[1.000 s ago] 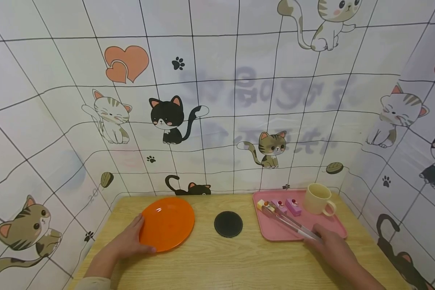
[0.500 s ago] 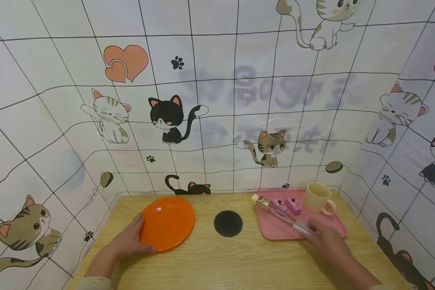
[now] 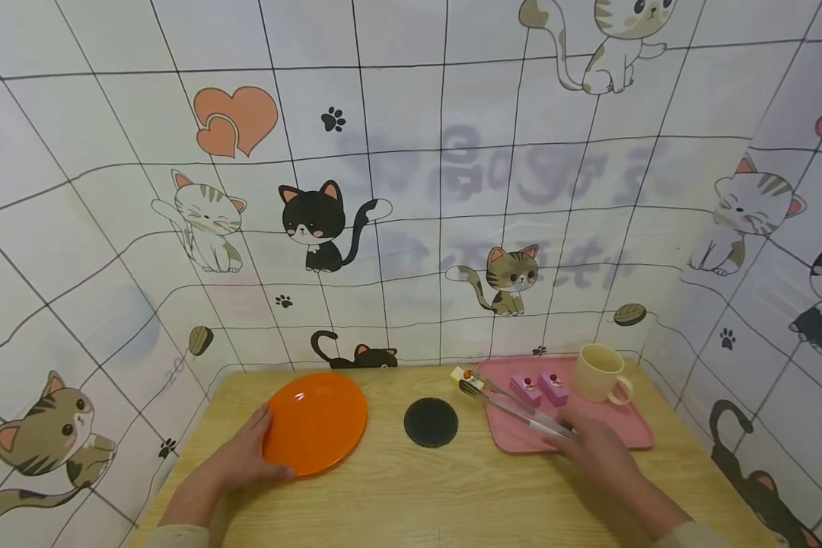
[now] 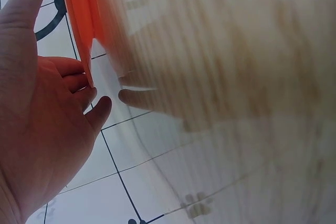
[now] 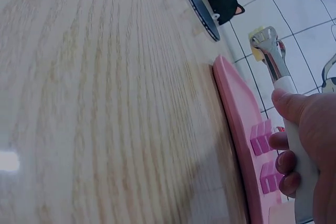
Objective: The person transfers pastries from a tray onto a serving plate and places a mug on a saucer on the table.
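Observation:
My right hand [image 3: 603, 453] grips a pair of metal tongs [image 3: 517, 409] with white handles. Pinched in the tong tips is a small yellow toy cake [image 3: 460, 374] with an orange topping, raised past the left edge of the pink tray [image 3: 562, 438]. In the right wrist view, the tips and the yellow cake show above the tray's end. My left hand [image 3: 240, 453] holds the orange plate [image 3: 315, 426] by its left rim, thumb at the near side and fingers along the far side. Two purple toy cakes [image 3: 540, 390] with red toppings stay on the tray.
A cream mug [image 3: 599, 373] stands at the tray's back right. Between plate and tray lies a round black coaster [image 3: 431, 422]. The wooden table [image 3: 390, 498] is bordered by a white cat-print sheet [image 3: 411, 190] at the back and both sides.
The tongs have carried the yellow cake leftward, from over the tray to beyond its left edge. My right hand moved left with them; the left hand and plate stayed put.

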Demonstrator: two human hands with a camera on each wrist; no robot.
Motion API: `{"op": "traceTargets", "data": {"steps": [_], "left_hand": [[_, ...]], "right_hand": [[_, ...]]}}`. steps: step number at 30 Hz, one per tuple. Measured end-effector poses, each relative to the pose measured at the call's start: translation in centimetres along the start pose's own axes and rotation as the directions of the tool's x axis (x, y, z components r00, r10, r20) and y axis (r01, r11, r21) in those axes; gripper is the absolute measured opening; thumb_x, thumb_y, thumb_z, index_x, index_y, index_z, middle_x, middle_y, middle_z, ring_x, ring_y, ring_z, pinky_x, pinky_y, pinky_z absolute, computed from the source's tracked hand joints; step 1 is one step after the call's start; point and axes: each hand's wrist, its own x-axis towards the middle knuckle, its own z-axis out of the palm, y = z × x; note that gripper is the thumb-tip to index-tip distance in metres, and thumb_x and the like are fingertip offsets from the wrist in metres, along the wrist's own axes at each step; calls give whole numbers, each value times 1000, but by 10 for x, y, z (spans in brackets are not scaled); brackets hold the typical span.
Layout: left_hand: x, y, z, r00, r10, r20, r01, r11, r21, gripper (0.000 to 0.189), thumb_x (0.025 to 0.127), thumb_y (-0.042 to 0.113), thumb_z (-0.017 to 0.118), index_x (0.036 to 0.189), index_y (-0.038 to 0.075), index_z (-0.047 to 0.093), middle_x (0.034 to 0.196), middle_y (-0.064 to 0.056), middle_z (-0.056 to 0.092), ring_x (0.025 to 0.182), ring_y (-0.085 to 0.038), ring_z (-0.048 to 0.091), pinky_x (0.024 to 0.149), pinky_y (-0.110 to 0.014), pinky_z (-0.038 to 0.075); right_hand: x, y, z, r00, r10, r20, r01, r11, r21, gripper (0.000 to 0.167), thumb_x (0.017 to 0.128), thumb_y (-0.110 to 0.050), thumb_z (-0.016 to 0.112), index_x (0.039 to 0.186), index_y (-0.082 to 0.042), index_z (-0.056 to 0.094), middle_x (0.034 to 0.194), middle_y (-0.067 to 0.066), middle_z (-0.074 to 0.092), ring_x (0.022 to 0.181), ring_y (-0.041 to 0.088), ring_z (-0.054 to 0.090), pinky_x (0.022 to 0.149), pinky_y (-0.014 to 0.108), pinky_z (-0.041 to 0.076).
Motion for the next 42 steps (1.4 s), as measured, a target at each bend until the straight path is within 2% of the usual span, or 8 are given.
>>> {"op": "traceTargets", "data": {"steps": [8, 13, 19, 25, 33, 42], "left_hand": [[1, 0, 0, 1000, 6, 0, -6, 1000, -3, 144, 75, 66, 96, 170, -13, 20, 179, -36, 11, 162, -60, 19, 126, -75, 28], [2, -2, 0, 1000, 9, -4, -9, 1000, 2, 145, 74, 65, 96, 169, -14, 20, 178, -36, 11, 161, -60, 20, 126, -75, 28], [2, -2, 0, 1000, 5, -1, -5, 1000, -7, 145, 74, 64, 97, 170, -14, 19, 178, -36, 11, 162, -60, 18, 127, -74, 27], [1, 1, -1, 1000, 8, 1, -8, 1000, -14, 143, 76, 60, 98, 169, -14, 20, 178, -36, 11, 161, -60, 19, 126, -75, 29], [2, -1, -1, 1000, 10, 6, -10, 1000, -22, 142, 76, 60, 98, 169, -14, 20, 178, -37, 11, 161, -61, 19, 126, -75, 27], [2, -2, 0, 1000, 6, -4, -7, 1000, -24, 143, 75, 60, 98, 169, -13, 20, 178, -36, 12, 161, -60, 19, 126, -75, 28]], "right_hand": [[11, -17, 4, 998, -55, 15, 54, 998, 19, 27, 95, -32, 89, 94, -27, 63, 77, -12, 56, 72, 13, 51, 65, 32, 45], [17, -28, 8, 996, -80, 31, 79, 997, 7, 27, 94, -34, 91, 99, -24, 66, 77, -10, 56, 70, 13, 50, 63, 32, 45], [22, -39, 12, 997, -57, 60, 54, 998, 44, 25, 95, -36, 89, 97, -25, 68, 78, -10, 57, 68, 11, 50, 62, 31, 45], [27, -47, 17, 995, -78, 65, 75, 996, 44, 27, 94, -36, 89, 92, -28, 64, 76, -13, 56, 66, 10, 49, 59, 29, 43], [35, -56, 27, 993, -60, 100, 55, 997, 44, 32, 95, -40, 88, 92, -27, 60, 76, -11, 55, 65, 11, 49, 57, 30, 43], [46, -71, 33, 988, -128, 86, 125, 991, 40, 32, 95, -34, 89, 91, -30, 58, 74, -14, 55, 64, 9, 48, 56, 28, 41]]}}
